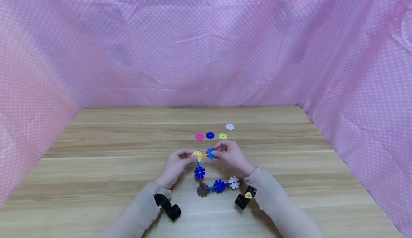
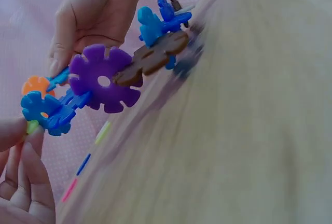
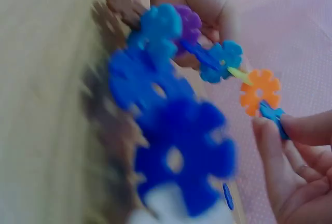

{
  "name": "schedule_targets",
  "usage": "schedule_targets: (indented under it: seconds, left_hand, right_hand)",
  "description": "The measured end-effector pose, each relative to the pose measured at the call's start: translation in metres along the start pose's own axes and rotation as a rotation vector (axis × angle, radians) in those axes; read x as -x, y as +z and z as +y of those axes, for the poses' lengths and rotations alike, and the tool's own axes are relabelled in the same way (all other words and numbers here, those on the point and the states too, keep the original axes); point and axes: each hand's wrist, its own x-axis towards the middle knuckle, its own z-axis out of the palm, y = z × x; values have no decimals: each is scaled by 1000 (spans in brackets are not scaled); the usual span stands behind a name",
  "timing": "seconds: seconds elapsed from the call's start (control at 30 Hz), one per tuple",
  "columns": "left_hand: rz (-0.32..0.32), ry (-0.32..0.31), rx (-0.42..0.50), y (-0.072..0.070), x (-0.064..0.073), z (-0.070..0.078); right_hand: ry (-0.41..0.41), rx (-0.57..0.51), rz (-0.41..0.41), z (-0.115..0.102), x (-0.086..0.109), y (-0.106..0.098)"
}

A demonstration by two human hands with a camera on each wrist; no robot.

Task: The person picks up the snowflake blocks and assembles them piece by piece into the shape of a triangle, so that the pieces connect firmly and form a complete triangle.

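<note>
A chain of notched plastic snowflake discs hangs between both hands. My left hand [image 1: 173, 164] pinches the yellow disc [image 1: 197, 155]. With thumb and fingertips my right hand [image 1: 234, 156] pinches a light blue disc [image 1: 210, 153], which meets the orange disc [image 3: 260, 92] at its edge. From the yellow disc the chain runs through light blue and dark blue [image 1: 199, 172] discs to a purple disc [image 2: 105, 78]. It then bends at a brown disc [image 1: 202, 190] and continues right through another dark blue disc [image 1: 219, 186] to a white disc [image 1: 234, 182] near the right wrist.
Loose discs lie on the wooden table [image 1: 128, 138] beyond the hands: pink [image 1: 200, 136], dark blue [image 1: 210, 135], yellow [image 1: 222, 136] and white [image 1: 230, 126]. Pink dotted cloth [image 1: 206, 52] surrounds the table at the back and sides.
</note>
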Motion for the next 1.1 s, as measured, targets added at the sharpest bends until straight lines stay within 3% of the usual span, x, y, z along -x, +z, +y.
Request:
schedule_targets:
  seconds: [0.17, 0.3, 0.63, 0.83, 1.1]
  left_hand:
    - [-52, -30, 6, -6, -4, -1]
    - [-94, -40, -50, -14, -8, -1]
    - [-178, -19, -172, -21, -9, -1]
    - [-179, -30, -170, -20, -10, -6]
    - [-160, -16, -174, -22, -9, -2]
  right_hand:
    - [68, 33, -55, 1, -7, -15]
    - [85, 18, -69, 5, -14, -29]
    - [150, 80, 86, 21, -47, -51]
    - [172, 190, 117, 31, -59, -59]
    - [107, 497, 63, 25, -69, -57]
